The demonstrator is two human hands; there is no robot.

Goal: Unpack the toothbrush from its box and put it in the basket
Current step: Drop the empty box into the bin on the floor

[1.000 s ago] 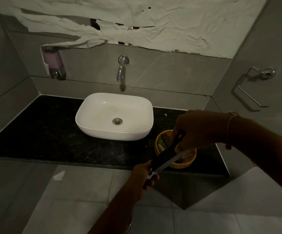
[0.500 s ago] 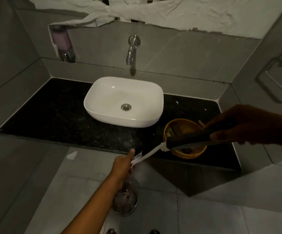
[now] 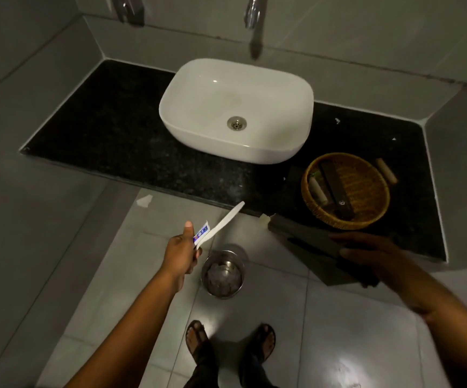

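My left hand [image 3: 180, 252] grips a white toothbrush [image 3: 222, 221] together with a small toothpaste tube with a blue label [image 3: 201, 233]; the brush points up and right toward the counter edge. The long dark toothbrush box [image 3: 305, 233] is in my right hand [image 3: 372, 254], its open pale end pointing left, clear of the brush. A round wicker basket [image 3: 373, 217] stands on the black counter [image 3: 120, 130] to the right of the sink, with a dark box and a small white tube inside.
A white basin [image 3: 238, 107] sits mid-counter under a wall tap [image 3: 254, 12]. A steel bin [image 3: 222, 273] stands on the tiled floor below my hands. My sandalled feet [image 3: 229, 340] are near the bottom. A small pale tube [image 3: 385, 170] lies right of the basket.
The toothbrush has come fully out of the box: my left hand pulled it down and left. The view has tilted downward, showing the bin and my feet.
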